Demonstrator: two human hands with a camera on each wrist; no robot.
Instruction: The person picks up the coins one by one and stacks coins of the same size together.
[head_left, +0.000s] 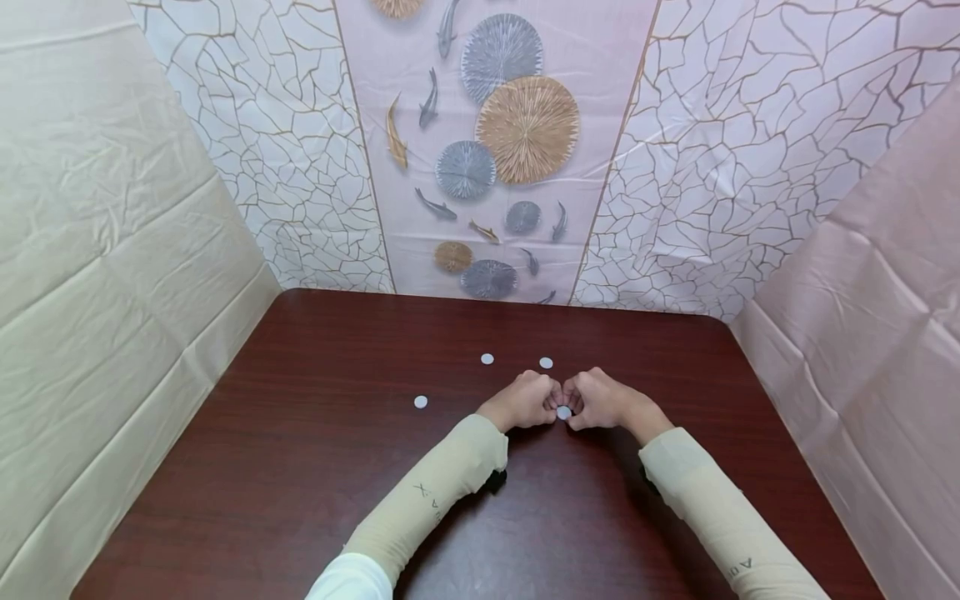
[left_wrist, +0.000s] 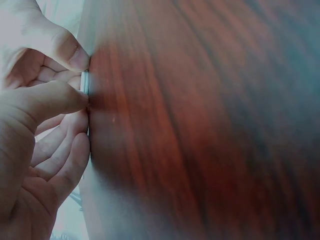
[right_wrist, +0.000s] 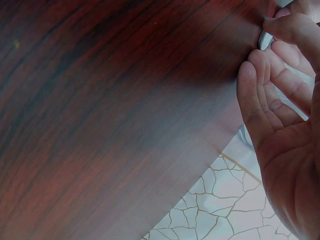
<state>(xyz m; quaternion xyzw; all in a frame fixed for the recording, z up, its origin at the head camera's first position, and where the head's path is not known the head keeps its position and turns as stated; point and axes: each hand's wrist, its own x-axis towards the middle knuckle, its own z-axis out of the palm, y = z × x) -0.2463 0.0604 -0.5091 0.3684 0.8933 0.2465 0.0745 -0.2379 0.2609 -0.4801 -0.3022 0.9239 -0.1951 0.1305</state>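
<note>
A small white disc [head_left: 563,412] lies flat on the dark red-brown table [head_left: 315,500], right of the middle. My left hand [head_left: 525,402] holds its left edge with thumb and curled fingers. From the other side my right hand [head_left: 602,400] grips it the same way, so the knuckles of both hands nearly meet behind it. Seen edge-on in the left wrist view, the disc [left_wrist: 84,81] shows a line along its rim, like two thin layers, with a thumb at either end. In the right wrist view the disc [right_wrist: 265,41] sits between thumb and fingertips, partly hidden.
Two more white discs, a middle one [head_left: 487,359] and a right one [head_left: 546,363], lie beyond the hands. Another white disc [head_left: 421,402] lies to the left. A patterned cloth wall [head_left: 315,150] rises behind the table, with plain cloth on both sides.
</note>
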